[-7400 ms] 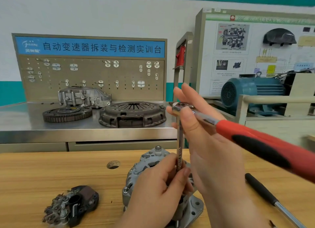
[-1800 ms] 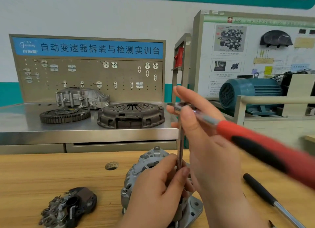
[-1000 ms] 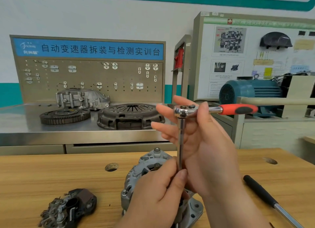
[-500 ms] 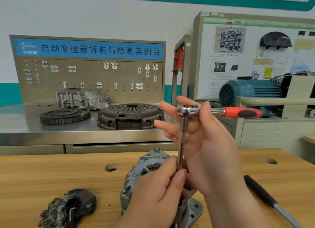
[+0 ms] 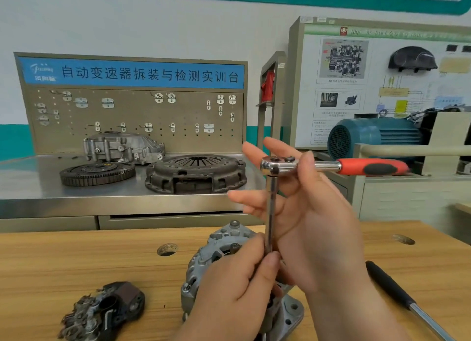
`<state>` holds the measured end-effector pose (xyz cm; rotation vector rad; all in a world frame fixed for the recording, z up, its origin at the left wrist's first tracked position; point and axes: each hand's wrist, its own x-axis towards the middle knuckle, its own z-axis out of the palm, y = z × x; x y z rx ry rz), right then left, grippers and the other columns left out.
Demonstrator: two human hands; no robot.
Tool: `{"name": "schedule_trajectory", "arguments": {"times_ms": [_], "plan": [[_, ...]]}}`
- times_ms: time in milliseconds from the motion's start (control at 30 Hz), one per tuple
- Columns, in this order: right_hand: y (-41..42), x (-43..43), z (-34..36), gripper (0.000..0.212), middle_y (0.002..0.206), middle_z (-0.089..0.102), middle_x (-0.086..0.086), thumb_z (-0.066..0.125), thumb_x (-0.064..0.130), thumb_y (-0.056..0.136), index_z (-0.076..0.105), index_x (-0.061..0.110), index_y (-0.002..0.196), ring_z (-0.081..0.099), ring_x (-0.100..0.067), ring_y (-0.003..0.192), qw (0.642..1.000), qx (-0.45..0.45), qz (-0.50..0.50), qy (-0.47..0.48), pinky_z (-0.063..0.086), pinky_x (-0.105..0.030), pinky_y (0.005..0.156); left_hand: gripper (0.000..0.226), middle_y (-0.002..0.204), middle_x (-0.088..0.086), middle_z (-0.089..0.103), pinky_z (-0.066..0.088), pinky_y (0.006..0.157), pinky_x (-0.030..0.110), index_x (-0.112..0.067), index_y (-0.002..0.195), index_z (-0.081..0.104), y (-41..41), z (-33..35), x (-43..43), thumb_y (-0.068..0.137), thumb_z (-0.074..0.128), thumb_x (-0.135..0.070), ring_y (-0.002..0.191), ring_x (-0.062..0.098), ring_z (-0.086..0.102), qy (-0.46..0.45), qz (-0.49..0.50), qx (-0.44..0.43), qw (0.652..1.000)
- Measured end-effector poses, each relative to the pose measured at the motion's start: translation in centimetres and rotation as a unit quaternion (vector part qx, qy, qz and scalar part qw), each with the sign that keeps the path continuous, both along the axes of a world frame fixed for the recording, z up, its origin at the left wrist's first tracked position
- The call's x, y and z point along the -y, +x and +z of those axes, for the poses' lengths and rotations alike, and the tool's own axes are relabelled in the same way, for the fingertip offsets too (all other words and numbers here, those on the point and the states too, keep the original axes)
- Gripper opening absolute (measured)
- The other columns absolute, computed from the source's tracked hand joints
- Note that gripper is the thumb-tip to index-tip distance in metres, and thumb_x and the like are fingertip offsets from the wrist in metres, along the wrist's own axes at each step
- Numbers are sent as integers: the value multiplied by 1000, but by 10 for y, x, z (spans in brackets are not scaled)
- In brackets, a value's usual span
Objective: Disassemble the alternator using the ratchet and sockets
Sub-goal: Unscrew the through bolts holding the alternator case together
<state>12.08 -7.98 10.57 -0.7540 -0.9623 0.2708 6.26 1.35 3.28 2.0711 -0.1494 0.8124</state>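
Observation:
The silver alternator stands on the wooden bench, partly hidden behind my hands. A ratchet with a red and black handle sits on top of a long vertical extension bar that runs down to the alternator; the socket end is hidden. My left hand grips the lower part of the bar with thumb and fingers. My right hand holds the ratchet head, thumb across its neck, the other fingers stretched out to the left. The handle points right.
A removed dark rectifier part lies at the front left of the wooden bench. A black-handled tool lies at the right. Behind, a steel bench carries a clutch cover, a flywheel ring and a housing. A blue motor stands right.
The ratchet handle has swung from pointing toward me at the lower right to pointing away to the right. My left hand has stayed on the bar.

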Motion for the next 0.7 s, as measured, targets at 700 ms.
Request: {"name": "schedule_trajectory", "arguments": {"times_ms": [700], "plan": [[-2, -5, -3, 31, 117, 70, 13, 58, 43, 86, 66, 42, 116, 68, -9, 101, 952, 153, -266, 10, 54, -23, 87, 31, 82, -15, 73, 50, 70, 22, -38, 99, 59, 7, -4, -1, 79, 44, -56, 75, 3, 68, -51, -16, 10, 999]]}}
